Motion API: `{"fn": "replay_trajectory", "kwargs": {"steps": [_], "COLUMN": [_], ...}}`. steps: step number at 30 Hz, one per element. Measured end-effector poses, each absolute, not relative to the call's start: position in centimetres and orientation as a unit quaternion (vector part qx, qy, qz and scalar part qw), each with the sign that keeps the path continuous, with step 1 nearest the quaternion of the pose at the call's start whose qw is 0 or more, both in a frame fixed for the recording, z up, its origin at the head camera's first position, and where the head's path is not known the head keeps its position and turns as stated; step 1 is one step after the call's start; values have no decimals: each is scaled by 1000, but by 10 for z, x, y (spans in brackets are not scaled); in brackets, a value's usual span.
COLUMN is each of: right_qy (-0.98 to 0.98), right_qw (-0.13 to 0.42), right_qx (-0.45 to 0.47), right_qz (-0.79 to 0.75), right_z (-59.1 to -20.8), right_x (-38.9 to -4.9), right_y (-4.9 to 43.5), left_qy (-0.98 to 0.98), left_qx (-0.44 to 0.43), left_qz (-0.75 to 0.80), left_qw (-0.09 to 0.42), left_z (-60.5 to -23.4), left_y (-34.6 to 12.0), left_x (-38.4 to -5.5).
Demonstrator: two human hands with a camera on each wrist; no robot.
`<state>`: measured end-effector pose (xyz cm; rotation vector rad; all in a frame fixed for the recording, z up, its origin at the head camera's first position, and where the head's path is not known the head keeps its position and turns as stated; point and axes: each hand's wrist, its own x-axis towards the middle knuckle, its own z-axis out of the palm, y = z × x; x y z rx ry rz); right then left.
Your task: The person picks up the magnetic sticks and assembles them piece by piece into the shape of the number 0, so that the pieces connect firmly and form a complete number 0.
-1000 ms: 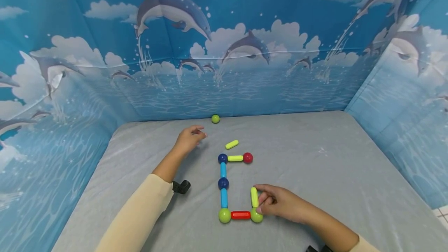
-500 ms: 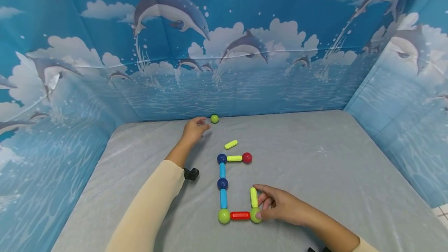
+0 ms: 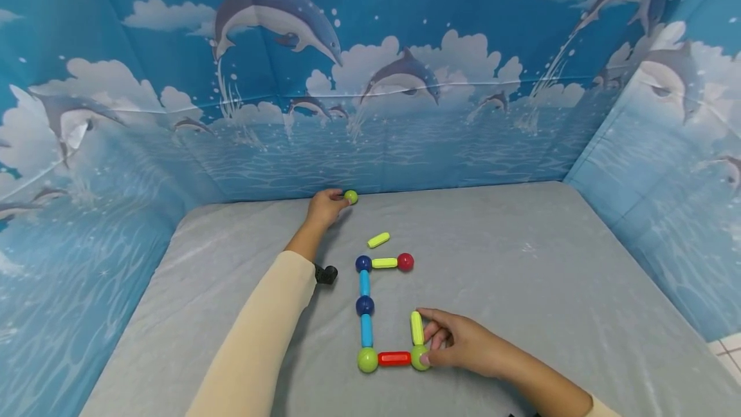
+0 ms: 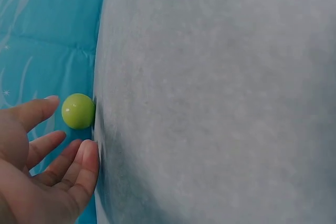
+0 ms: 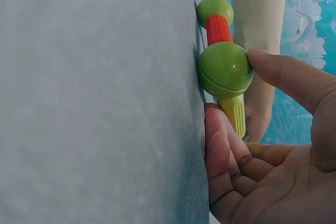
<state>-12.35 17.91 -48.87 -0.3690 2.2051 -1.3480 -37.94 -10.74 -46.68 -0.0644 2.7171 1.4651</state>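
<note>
In the head view, my left hand (image 3: 326,208) reaches to a loose green ball (image 3: 351,197) at the far edge. The left wrist view shows its fingers spread beside this ball (image 4: 78,111), with a small gap. My right hand (image 3: 463,343) holds the near right corner of a magnetic rod-and-ball shape. Its thumb presses a green ball (image 3: 420,358) while the forefinger reaches the far tip of a yellow-green rod (image 3: 417,328). From that ball a red rod (image 3: 395,358) runs to another green ball (image 3: 367,360).
Blue rods (image 3: 366,331) and dark blue balls (image 3: 365,305) form the shape's left side. A yellow-green rod (image 3: 384,263) and red ball (image 3: 405,262) make its far end. Beyond lies a loose yellow-green rod (image 3: 379,240). A dolphin-print curtain (image 3: 370,140) borders the grey surface (image 3: 521,262).
My left hand has moved forward and right, up to the loose green ball. The right hand keeps its hold at the corner. The whole view has shifted slightly.
</note>
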Motion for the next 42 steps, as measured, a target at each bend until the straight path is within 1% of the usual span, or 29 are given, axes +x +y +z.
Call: {"fn": "replay_trajectory", "kwargs": {"steps": [8, 16, 23, 29, 33, 38, 42], "right_qy": [815, 815, 819, 818, 819, 818, 817], "right_qw": [257, 260, 255, 256, 256, 255, 253], "right_qx": [-142, -136, -143, -138, -132, -131, -135], "right_qz": [-500, -499, -494, -497, -496, -498, -500], "right_z": [-489, -489, -489, -491, -491, -490, -490], "right_x": [-122, -121, -123, -124, -124, -122, -121], "right_y": [178, 178, 177, 177, 176, 177, 178], "left_qy": [894, 918, 947, 947, 946, 941, 922], "left_qx": [-17, 16, 37, 46, 49, 45, 46], "left_qz": [446, 395, 320, 318, 320, 336, 383], "left_qw": [23, 18, -17, -23, -16, 16, 33], "left_z": [-467, -467, -468, -468, -470, -472, -470], "left_y": [-107, -100, -96, -99, -106, -110, -111], "left_x": [-386, -388, -389, -383, -379, -370, -362]}}
